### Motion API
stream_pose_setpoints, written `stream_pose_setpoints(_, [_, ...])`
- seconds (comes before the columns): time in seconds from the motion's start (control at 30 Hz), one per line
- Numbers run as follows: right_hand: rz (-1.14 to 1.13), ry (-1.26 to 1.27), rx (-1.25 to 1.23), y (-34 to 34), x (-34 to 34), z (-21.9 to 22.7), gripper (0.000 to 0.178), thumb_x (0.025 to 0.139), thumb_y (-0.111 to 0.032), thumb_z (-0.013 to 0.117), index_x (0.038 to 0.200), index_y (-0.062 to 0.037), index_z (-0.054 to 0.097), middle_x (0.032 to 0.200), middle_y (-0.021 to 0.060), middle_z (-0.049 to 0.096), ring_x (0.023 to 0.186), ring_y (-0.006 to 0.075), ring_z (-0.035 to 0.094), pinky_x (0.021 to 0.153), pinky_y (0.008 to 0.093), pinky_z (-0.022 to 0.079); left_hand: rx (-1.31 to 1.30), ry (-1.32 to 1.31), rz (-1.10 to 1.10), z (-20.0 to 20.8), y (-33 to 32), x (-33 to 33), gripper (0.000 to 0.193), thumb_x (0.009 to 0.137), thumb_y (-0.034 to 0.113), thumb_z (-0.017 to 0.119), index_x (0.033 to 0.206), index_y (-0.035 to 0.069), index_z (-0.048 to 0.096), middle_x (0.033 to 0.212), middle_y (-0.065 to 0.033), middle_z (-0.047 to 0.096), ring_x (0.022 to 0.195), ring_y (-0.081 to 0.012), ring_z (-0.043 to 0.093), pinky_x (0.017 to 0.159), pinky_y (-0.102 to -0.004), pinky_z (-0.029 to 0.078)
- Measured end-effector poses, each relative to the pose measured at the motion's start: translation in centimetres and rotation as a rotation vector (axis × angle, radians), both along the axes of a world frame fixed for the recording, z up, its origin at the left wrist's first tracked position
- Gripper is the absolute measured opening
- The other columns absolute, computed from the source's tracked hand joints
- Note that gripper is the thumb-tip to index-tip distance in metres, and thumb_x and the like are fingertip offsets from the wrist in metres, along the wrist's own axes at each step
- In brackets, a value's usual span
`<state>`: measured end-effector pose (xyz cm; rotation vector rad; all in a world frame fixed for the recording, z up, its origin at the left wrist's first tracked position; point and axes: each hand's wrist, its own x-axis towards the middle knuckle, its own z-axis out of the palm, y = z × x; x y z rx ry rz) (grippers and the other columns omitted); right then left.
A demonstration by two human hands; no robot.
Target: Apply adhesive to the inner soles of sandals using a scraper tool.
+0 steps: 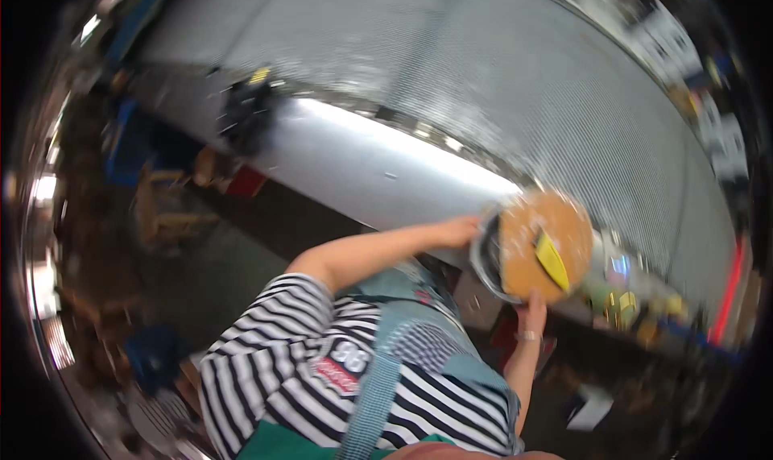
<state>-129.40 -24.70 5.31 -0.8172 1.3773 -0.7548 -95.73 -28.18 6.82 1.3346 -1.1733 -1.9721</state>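
Between my two hands is a round container (485, 260) with a pale rim and a dark inside. An orange-brown disc (560, 226) covers most of it, with whitish streaks or glare on its surface. On the disc lies a yellow, blade-shaped piece (552, 261) with a dark edge. My left hand (462, 231) grips the container's left side, its fingertips partly hidden behind the rim. At the near edge my right hand (531, 312) is closed on the container and disc. Motion blur hides the finer detail.
A wide grey ribbed surface (499, 73) stretches across the far side. Along its near edge runs a shiny metal ledge (346, 158), with a black bundle (248, 109) at its left end. Small yellow and pale items (620, 299) sit right of the container. A wooden stool (173, 206) stands left.
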Motion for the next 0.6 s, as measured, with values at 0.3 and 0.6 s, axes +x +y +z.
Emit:
stream_pose_setpoints(0.3, [-0.026, -0.169, 0.13, 2.9, 7.3, 3.8, 0.053, 0.096, -0.047, 0.046, 0.134, -0.0095, 0.039, 0.126, 0.0093, 0.052, 0.107, 0.0264, 0.056, 0.083, 0.0473, 0.049, -0.413, -0.171, 0.193, -5.2, -1.0, 3.1, 0.038, 0.092, 0.026, 0.04, 0.12, 0.007, 0.057, 0.112, -0.0148, 0.062, 0.101, -0.0235, 0.057, 0.09, -0.0356, 0.044])
stream_pose_setpoints(0.6, [-0.286, 0.326, 0.147, 3.4, 8.3, 3.9, 0.047, 0.088, -0.054, 0.055, 0.11, -0.0137, 0.048, 0.084, 0.0028, 0.051, 0.065, 0.0124, 0.05, 0.052, 0.0283, 0.042, -0.368, -0.181, 0.284, -2.9, 0.9, 6.2, 0.057, 0.096, 0.048, 0.036, 0.116, 0.001, 0.059, 0.118, -0.0226, 0.06, 0.109, -0.0342, 0.057, 0.095, -0.0411, 0.043])
